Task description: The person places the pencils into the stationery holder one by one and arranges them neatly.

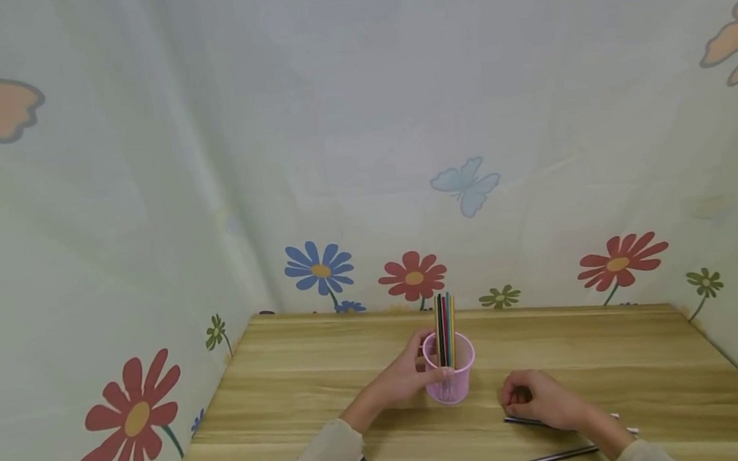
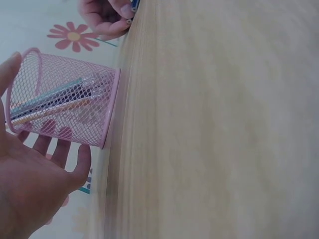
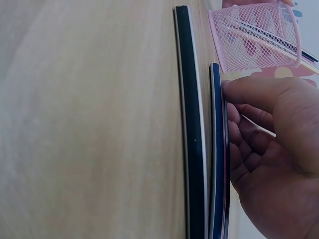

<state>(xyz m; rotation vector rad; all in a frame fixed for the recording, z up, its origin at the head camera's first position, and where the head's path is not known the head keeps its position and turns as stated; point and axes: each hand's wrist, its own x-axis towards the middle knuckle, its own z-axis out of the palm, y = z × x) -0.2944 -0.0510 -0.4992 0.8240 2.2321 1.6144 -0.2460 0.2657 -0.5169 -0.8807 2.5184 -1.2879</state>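
Pink mesh cup (image 1: 463, 387): held nearly upright at the wooden table (image 1: 290, 384); whether its base is fully rested there cannot be told
Left hand (image 1: 403, 378): curved round the cup's left side, thumb in front, so that the cup is gripped
Right hand (image 1: 551, 399): placed right of the cup and nearer the body, fingers curled, thumb tip brought to the navy pencil (image 3: 216, 149); whether it is firmly pinched cannot be told
Pencils inside (image 1: 446, 326): a bundle already stood in the cup, leaned together, ends raised above the rim
Pencils outside: navy pencil and dark green pencil (image 3: 192, 124) laid right of the cup, with a thin dark edge seen beside the navy one
Progress: judged partly done; the bundle is housed, while those beside the cup are left to be put in
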